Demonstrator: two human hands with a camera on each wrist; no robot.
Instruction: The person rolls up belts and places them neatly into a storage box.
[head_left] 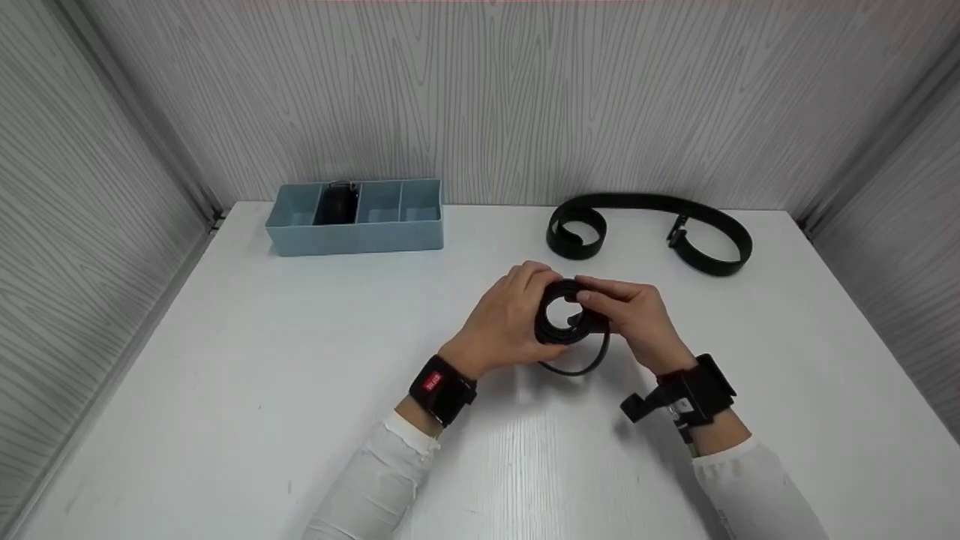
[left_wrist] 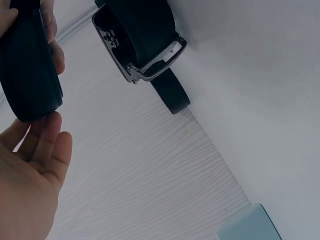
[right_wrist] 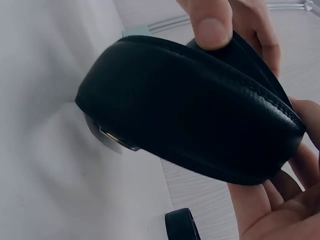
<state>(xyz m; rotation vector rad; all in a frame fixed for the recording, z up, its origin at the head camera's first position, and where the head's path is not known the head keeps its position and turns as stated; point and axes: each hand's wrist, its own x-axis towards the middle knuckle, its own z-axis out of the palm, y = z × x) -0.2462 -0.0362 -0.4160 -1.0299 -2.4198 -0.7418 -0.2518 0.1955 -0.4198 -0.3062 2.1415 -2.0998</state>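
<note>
A black belt (head_left: 551, 330), wound into a coil, is held up over the table between both hands. My left hand (head_left: 504, 322) wraps its fingers and thumb around the coil's left side. On the right side, my right hand (head_left: 634, 315) pinches the band between thumb and fingers. A loose stretch of belt loops down below the coil in the head view. Beside the coil in the left wrist view hangs a metal-framed buckle (left_wrist: 162, 62). The right wrist view has the belt's broad face (right_wrist: 180, 110) close up, with stitching along its edge.
A second black belt (head_left: 645, 200) lies on edge at the back right of the white table (head_left: 300, 390), one end curled. At the back left stands a blue divided tray (head_left: 356, 240), with a rolled black item (head_left: 339, 204) in one compartment. Wood-grained panels (head_left: 487, 105) enclose the table.
</note>
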